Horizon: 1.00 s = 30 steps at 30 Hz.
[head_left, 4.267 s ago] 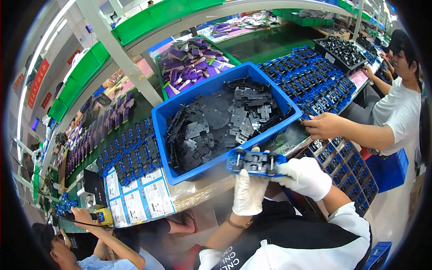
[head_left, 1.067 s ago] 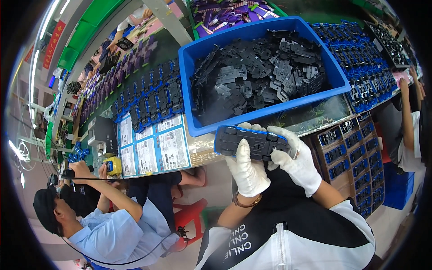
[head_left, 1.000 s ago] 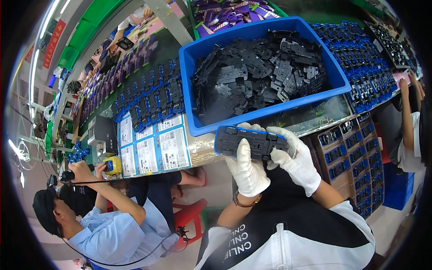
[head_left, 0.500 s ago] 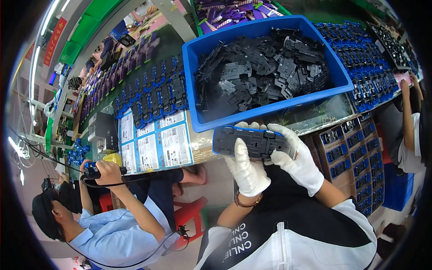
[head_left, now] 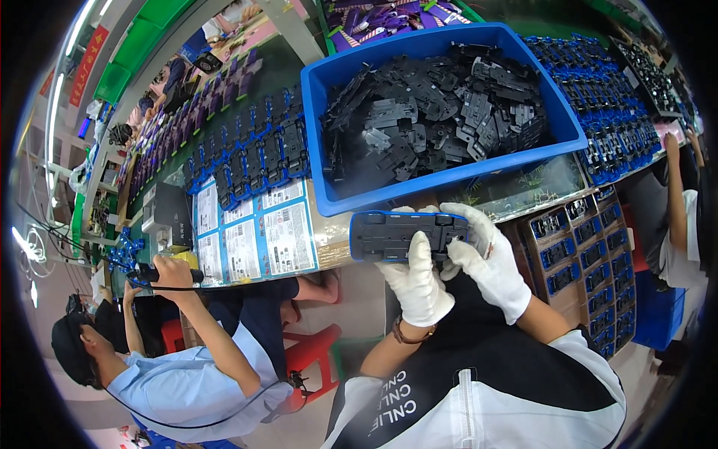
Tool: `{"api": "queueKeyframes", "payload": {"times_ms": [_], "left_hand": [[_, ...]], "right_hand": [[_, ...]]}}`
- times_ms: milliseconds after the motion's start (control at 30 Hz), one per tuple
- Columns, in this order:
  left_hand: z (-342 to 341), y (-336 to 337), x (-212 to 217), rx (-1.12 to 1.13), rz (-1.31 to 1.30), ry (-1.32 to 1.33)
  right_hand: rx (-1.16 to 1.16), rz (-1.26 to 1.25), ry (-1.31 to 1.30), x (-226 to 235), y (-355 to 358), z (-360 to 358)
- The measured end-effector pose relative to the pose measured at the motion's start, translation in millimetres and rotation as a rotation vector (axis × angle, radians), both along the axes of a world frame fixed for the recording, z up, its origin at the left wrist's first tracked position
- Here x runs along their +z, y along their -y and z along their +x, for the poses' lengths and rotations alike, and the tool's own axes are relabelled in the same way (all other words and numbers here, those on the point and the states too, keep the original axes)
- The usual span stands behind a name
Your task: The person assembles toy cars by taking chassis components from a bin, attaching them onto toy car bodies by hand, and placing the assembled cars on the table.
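Head view: the person's white-gloved left hand (head_left: 419, 288) and right hand (head_left: 490, 266) hold a blue-edged toy car (head_left: 383, 238) at the centre of the frame, its black underside turned up. The left grip is clamped on its middle, thumb over the underside and fingers behind; the right grip is closed around its right end, thumb and fingers near the wheels. Just above stands a blue plastic bin (head_left: 449, 180), heaped with black chassis plates (head_left: 441, 97), on the surface (head_left: 331, 245). Printed label sheets (head_left: 258, 233) lie left of the bin, below a row of upturned blue cars (head_left: 258, 161); denser rows of blue cars (head_left: 602, 108) fill the upper right. At right of centre, a divided carton (head_left: 568, 301) carries more cars in its compartments. At lower left, a co-worker in a light-blue shirt (head_left: 187, 378) holds a black handheld tool (head_left: 196, 276).
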<state>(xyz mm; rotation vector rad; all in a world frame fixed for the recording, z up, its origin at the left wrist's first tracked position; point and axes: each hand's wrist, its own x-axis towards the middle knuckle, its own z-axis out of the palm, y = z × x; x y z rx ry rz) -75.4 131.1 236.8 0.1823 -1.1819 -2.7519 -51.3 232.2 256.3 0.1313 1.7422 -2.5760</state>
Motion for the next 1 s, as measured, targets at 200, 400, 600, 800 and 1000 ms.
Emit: {"api": "queueKeyframes", "payload": {"times_ms": [200, 400, 600, 800, 1000], "left_hand": [[-6, 6, -6, -0.069, 0.049, -0.012], [-13, 18, -4, -0.157, 0.101, -0.022], [-6, 16, -8, -0.147, -0.032, -0.143], [-6, 16, -11, -0.195, 0.049, -0.032], [-11, 18, -10, -0.203, -0.003, -0.03]], "right_hand": [[0.053, -0.165, 0.028, -17, -7, -8], [0.015, 0.037, 0.037, -14, 0, -4], [-0.081, 0.213, -0.233, -25, 3, -1], [-0.137, 0.52, -0.325, -24, -5, -2], [-0.19, 0.328, -0.27, -30, 5, -3]]}}
